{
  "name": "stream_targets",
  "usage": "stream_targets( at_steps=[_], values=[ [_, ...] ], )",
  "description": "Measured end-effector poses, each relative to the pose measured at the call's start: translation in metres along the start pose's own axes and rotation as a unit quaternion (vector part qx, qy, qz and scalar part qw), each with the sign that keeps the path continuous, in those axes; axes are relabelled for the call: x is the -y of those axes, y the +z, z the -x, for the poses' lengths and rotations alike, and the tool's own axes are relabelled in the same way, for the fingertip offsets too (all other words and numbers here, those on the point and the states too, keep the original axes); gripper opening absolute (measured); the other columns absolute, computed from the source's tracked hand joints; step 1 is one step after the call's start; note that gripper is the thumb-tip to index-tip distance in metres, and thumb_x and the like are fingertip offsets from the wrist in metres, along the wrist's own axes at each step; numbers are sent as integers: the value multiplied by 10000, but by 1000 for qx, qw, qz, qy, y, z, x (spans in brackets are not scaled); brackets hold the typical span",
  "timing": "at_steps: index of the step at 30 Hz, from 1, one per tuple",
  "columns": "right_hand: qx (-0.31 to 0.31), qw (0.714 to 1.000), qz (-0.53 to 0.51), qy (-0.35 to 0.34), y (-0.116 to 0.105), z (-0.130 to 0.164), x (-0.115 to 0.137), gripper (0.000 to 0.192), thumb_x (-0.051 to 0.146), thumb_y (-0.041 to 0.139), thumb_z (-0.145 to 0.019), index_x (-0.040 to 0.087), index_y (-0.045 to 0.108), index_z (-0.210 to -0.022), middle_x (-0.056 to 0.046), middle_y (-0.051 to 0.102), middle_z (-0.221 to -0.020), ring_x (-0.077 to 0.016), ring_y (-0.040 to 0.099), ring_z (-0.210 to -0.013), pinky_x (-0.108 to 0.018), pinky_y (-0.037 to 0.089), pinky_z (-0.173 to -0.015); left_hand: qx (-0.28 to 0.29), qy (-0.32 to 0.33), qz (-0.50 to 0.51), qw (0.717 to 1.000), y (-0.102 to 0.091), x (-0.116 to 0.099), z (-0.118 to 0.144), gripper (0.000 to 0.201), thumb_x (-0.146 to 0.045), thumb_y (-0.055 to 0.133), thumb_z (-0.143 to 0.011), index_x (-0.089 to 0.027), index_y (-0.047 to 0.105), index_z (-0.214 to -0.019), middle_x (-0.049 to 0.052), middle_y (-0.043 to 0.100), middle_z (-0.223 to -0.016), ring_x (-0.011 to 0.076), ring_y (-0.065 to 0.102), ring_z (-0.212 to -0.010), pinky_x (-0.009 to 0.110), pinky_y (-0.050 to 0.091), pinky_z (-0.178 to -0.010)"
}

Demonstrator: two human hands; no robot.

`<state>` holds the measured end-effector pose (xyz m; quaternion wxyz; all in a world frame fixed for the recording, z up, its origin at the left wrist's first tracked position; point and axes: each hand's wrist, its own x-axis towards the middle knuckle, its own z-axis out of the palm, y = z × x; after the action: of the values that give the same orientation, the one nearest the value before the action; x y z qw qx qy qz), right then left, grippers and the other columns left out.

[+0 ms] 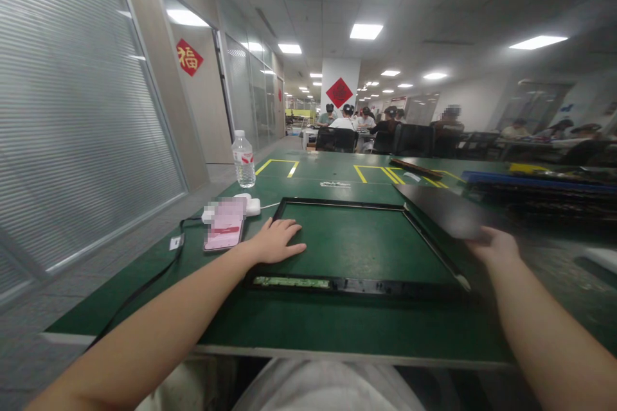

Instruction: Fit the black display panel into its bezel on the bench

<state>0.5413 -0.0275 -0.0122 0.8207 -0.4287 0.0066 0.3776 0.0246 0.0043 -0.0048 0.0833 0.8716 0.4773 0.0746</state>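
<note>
A black rectangular frame (347, 205) lies flat on the green tabletop, with a green circuit board (292, 282) along its near side. My left hand (277, 241) rests over the frame's left side, fingers spread and open, gripping nothing. To the right, my right hand (496, 247) is closed on the edge of a thin dark flat panel (434, 209). The panel is tilted and raised beside the frame's right side, and its near part is blurred. The fingers beneath it are partly hidden.
A pink-screened phone (225, 228) and a white charger (251, 205) with cable lie left of the frame. A water bottle (243, 160) stands behind them. Dark strips are stacked with a blue piece (525, 180) at right. Several people sit in the background.
</note>
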Motion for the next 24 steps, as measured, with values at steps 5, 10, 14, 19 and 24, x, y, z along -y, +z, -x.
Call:
stream_targets(
  at_steps=[5,10,14,19,24],
  values=[
    [-32,999,14,20,2,-1,-1,303,-28,429,-682,172,560,-868,-52,627,-992,-129,655,-701,-257,577,-578,1,-1,-5,1000,-1,-2,0,668,-623,480,-886,-212,541,-1409,182,460,-1532,377,365,-1434,605,148,-1172],
    [-42,998,32,16,3,-4,-1,297,-45,431,-668,168,552,-836,-43,632,-958,-125,637,-655,-257,576,-561,-8,-3,-40,999,1,0,0,718,-675,471,-872,-211,537,-1416,173,374,-1588,377,254,-1486,544,167,-1189],
    [-50,998,37,12,4,-4,0,278,-64,427,-684,168,528,-800,-27,628,-924,-116,635,-646,-243,566,-540,-7,19,-25,999,1,2,0,679,-644,470,-888,-220,538,-1414,166,429,-1556,364,323,-1457,536,191,-1185],
    [-48,999,22,-13,12,6,0,256,-76,429,-703,157,520,-759,-40,641,-909,-114,648,-672,-235,581,-586,8,13,-32,999,-2,1,0,697,-637,467,-893,-203,524,-1436,192,456,-1529,380,386,-1418,535,257,-1156],
    [-67,994,9,-85,22,20,-1,239,-95,505,-682,141,536,-704,-36,633,-815,-117,643,-679,-219,601,-641,41,-1,-63,997,-8,-3,0,727,-631,415,-919,-176,468,-1484,219,398,-1561,379,354,-1441,525,250,-1158]
  ],
)
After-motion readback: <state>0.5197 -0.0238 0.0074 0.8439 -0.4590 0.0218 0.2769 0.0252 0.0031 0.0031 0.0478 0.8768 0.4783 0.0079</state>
